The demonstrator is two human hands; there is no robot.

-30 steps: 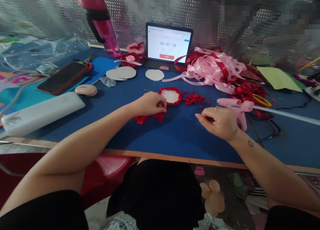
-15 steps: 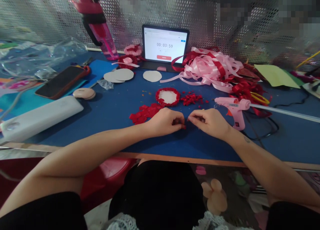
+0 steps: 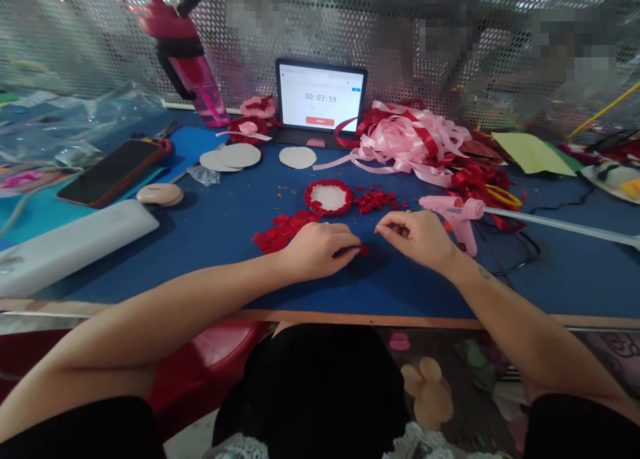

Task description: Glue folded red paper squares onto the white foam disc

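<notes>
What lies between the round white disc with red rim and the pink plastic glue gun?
In the head view, a loose heap of small red pieces lies between them, nearer the disc.

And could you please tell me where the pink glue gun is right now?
In the head view, the pink glue gun lies right of centre on the blue tabletop, just beyond the right hand and in front of the red ribbon.
</notes>
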